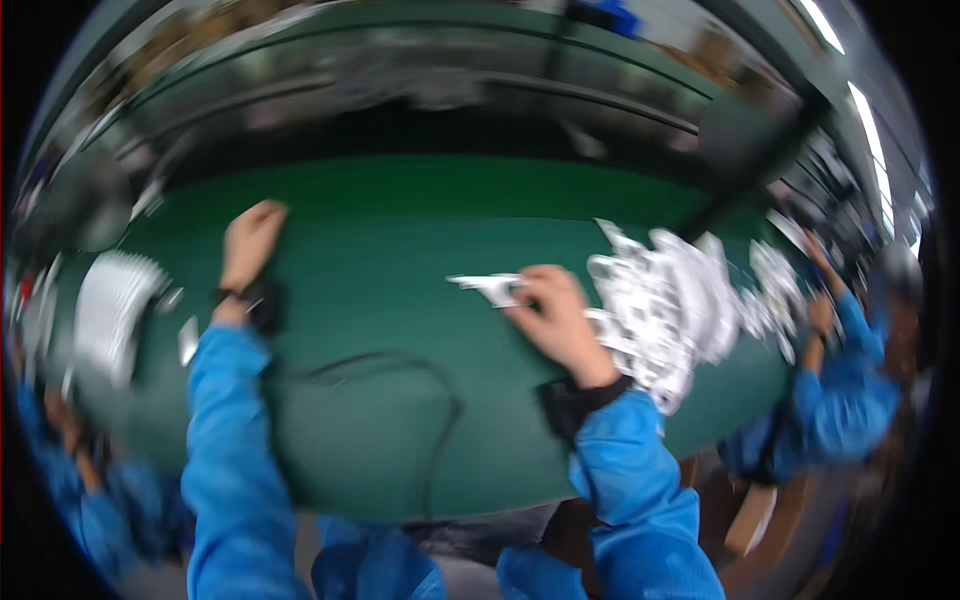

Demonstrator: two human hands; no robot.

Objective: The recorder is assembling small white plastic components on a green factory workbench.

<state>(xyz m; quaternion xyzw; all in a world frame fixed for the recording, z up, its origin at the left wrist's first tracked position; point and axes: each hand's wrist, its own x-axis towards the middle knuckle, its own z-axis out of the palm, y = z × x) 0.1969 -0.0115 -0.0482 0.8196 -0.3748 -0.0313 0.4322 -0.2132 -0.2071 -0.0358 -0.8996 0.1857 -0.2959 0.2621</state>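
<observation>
A green table (400,300) fills the view, its far edge bowed by the lens, with a blurred workroom behind it: dark shelving or machinery across the top and bright strip lights (870,130) at the upper right. At the far left a person in a blue sleeve (70,480) sits low beside a neat white stack (110,310) that rests on the table's left end; no bin or tray can be made out, so the pieces lie straight on the cloth. The left hand (250,245) lies on the table well clear of the stack, fingers loosely curled, holding nothing that shows. A dark cable (420,400) loops over the near edge between the two blue forearms. The right hand (555,315) is closed over a white piece (490,287), which juts out to its left just off the surface. Just beside that hand sprawls a loose white heap (670,300) of similar pieces. At the far right another person (840,390) in blue reaches both hands into the heap's far end
</observation>
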